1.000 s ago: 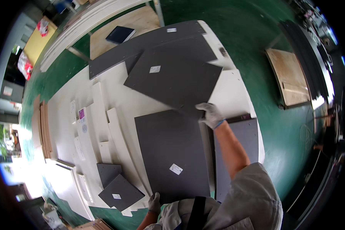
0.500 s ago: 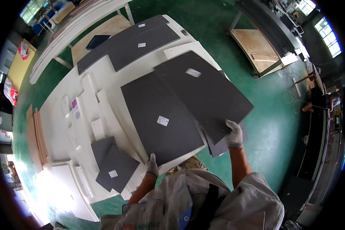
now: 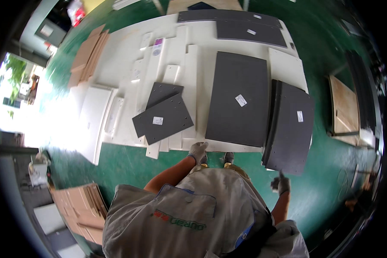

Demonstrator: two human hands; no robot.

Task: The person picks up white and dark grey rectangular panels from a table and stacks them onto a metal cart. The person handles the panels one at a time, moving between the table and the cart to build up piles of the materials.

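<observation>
My left hand [image 3: 198,152], in a pale work glove, is loosely closed at the table's near edge. It hovers by the lower left corner of a large dark grey panel [image 3: 238,118], apart from it, with nothing visible in it. My gloved right hand [image 3: 281,184] is off the table, just below a stack of dark grey panels [image 3: 292,124] at the right. Its fingers are apart and hold nothing. Both the large panel and the stack's top board carry a white label. The stack juts past the table's near edge.
The white worktable [image 3: 124,51] also carries small drilled dark panels [image 3: 167,124], long white strips [image 3: 189,81] and dark boards [image 3: 245,28] at the far side. Brown cardboard [image 3: 79,210] stands at lower left. A cart [image 3: 345,107] is at the right.
The panel my right hand held now lies on the stack at the right, released. My left hand has come off the large panel's corner. The whole view has swung left.
</observation>
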